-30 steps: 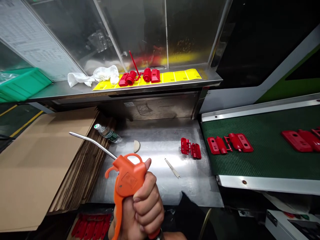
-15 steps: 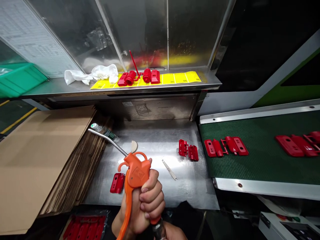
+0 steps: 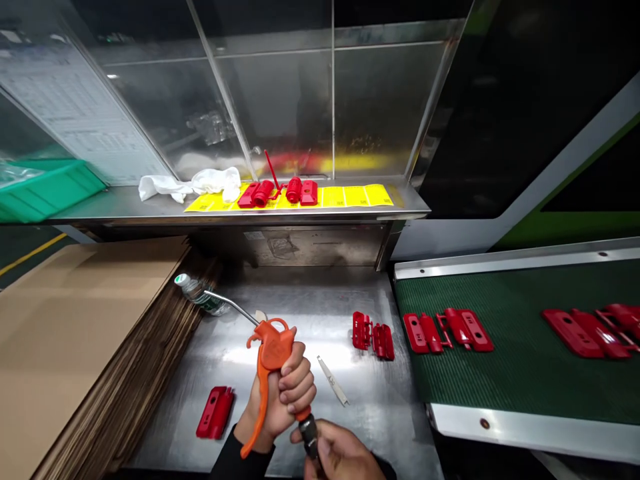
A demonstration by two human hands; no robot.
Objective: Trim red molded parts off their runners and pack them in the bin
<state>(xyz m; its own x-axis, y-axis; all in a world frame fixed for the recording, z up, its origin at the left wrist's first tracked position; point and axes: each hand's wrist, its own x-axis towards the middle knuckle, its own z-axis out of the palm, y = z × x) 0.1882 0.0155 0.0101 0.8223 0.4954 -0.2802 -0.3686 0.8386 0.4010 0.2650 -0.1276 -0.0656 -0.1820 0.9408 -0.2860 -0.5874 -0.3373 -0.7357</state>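
Observation:
An orange air blow gun [image 3: 275, 347] with a bent metal nozzle points up and left over the steel table. My left hand [image 3: 293, 387] is closed round its handle, and the long orange lever hangs free in front of the wrist. Below it, my right hand [image 3: 345, 450] grips the metal hose coupling [image 3: 309, 432] at the handle's end. A red moulded plastic part [image 3: 216, 412] lies left of my hands. To the right are a flat pale metal tool that looks like tweezers [image 3: 333, 381] and a pair of joined red parts [image 3: 373, 335].
Stacked cardboard sheets [image 3: 90, 320] fill the left side, beside a tilted plastic bottle [image 3: 200, 293]. On the right, a green conveyor belt [image 3: 515, 380] carries red parts. A back shelf [image 3: 410, 205] holds white gloves [image 3: 215, 183], yellow labels and red parts. A green bin [image 3: 55, 190] stands far left.
The view has tilted up, so the table things sit lower. The blow gun appears farther from the camera, and my right hand, mostly hidden before, now shows on the coupling.

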